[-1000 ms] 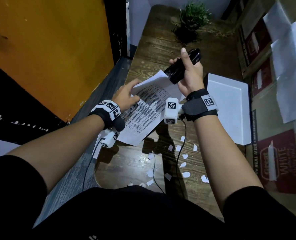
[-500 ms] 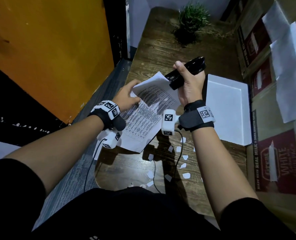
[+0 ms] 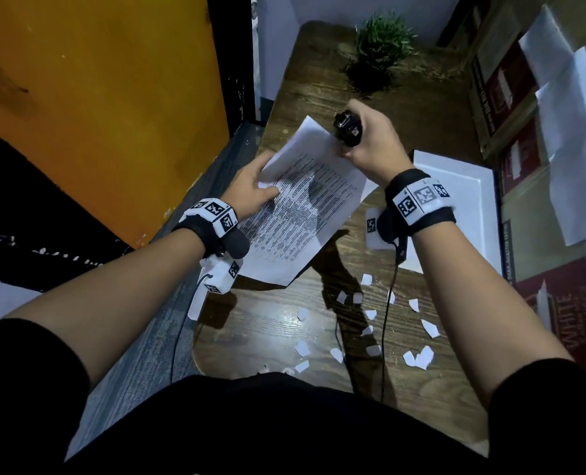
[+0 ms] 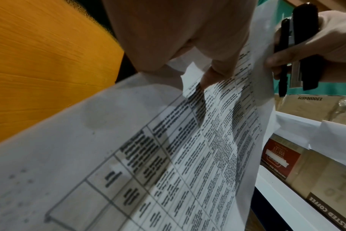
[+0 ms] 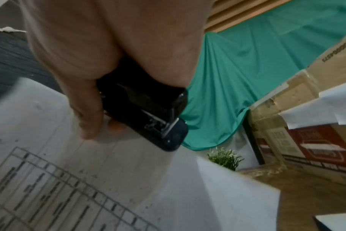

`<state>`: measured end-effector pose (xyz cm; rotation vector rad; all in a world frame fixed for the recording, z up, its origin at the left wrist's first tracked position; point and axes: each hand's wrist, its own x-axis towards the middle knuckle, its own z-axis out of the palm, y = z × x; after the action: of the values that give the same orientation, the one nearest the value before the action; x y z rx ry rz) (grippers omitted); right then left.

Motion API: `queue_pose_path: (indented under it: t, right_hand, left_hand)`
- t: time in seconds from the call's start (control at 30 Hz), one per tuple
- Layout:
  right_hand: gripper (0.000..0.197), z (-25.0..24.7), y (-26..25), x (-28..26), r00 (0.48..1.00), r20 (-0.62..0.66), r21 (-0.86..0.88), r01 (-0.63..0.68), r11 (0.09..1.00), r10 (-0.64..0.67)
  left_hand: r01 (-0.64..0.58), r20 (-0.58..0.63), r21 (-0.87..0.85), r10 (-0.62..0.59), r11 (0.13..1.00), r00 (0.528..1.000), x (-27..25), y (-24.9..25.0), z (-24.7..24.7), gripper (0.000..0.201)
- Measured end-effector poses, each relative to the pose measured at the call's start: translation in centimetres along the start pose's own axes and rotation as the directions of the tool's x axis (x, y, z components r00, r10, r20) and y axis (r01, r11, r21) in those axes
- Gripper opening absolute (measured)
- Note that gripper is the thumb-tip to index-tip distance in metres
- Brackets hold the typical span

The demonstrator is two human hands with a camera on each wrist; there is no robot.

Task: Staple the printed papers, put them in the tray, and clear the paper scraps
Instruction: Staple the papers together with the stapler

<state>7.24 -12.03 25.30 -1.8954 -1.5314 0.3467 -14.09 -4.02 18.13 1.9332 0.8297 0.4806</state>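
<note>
The printed papers (image 3: 305, 207) (image 4: 198, 156) (image 5: 69, 179) are held tilted above the wooden table, text side up. My left hand (image 3: 250, 188) (image 4: 213, 68) pinches their left edge, thumb on top. My right hand (image 3: 370, 145) (image 5: 89, 112) grips the black stapler (image 3: 348, 128) (image 4: 298, 50) (image 5: 148, 117) at the papers' far right corner. The stapler's nose sits over that corner; I cannot tell whether the paper is between its jaws. The white tray (image 3: 466, 200) lies on the table right of my right wrist. Several white paper scraps (image 3: 370, 323) lie scattered on the near part of the table.
A small green plant (image 3: 384, 46) (image 5: 225, 157) stands at the table's far end. Cardboard boxes (image 3: 558, 234) with white sheets on them line the right side. An orange panel (image 3: 96, 97) is on the left. A teal cloth (image 5: 267, 62) hangs behind the plant.
My right hand has turned the stapler from a raised, tilted position down onto the papers' far right corner. The left hand still holds the left edge; the papers shifted slightly.
</note>
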Motion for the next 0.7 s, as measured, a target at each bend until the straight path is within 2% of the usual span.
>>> queue_pose_path:
  t: [0.07, 0.17, 0.23, 0.3, 0.4, 0.53, 0.6, 0.67, 0.7]
  right_hand:
    - [0.022, -0.1, -0.1, 0.2, 0.999, -0.023, 0.023, 0.028, 0.999, -0.028]
    - [0.036, -0.2, -0.3, 0.6, 1.0, 0.006, -0.01, 0.026, 1.0, -0.026]
    - [0.033, -0.2, -0.5, 0.7, 0.999, 0.033, -0.038, 0.021, 0.999, -0.02]
    - [0.026, -0.3, -0.6, 0.8, 0.998, 0.057, -0.061, 0.027, 0.998, -0.024]
    - [0.025, -0.3, -1.0, 1.1, 0.995, 0.092, -0.1, 0.044, 0.994, -0.035]
    - [0.027, -0.5, -1.5, 1.2, 0.996, 0.085, -0.101, 0.039, 0.994, -0.03]
    - [0.028, -0.8, -1.8, 1.5, 0.999, 0.045, 0.008, 0.006, 1.0, -0.006]
    - [0.03, -1.1, -2.0, 1.6, 0.989, -0.124, 0.27, -0.04, 0.962, 0.076]
    - [0.028, -1.2, -2.1, 1.6, 0.958, -0.241, 0.415, -0.04, 0.909, 0.152]
  left_hand:
    - [0.009, 0.001, 0.016, -0.009, 1.0, 1.0, 0.0, -0.1, -0.1, 0.049]
    - [0.011, 0.038, 0.048, -0.012, 0.999, 0.999, 0.2, 0.7, -0.4, 0.048]
    - [0.0, 0.053, 0.107, -0.006, 0.994, 0.999, 0.8, 1.5, -0.7, 0.05]
    - [-0.05, 0.021, 0.115, 0.048, 0.992, 0.999, 1.4, 2.6, -0.8, 0.043]
    - [-0.13, -0.014, 0.049, 0.131, 0.99, 0.991, 2.3, 3.9, -0.5, 0.037]
    - [-0.163, -0.034, 0.027, 0.164, 0.986, 0.986, 2.9, 4.0, 0.1, 0.036]
    - [-0.145, -0.049, 0.05, 0.148, 0.988, 0.988, 3.1, 4.2, 0.4, 0.033]
    - [-0.129, -0.074, 0.074, 0.134, 0.989, 0.988, 3.4, 4.3, 0.5, 0.033]
    - [-0.126, -0.082, 0.086, 0.133, 0.988, 0.988, 3.5, 4.3, 0.5, 0.034]
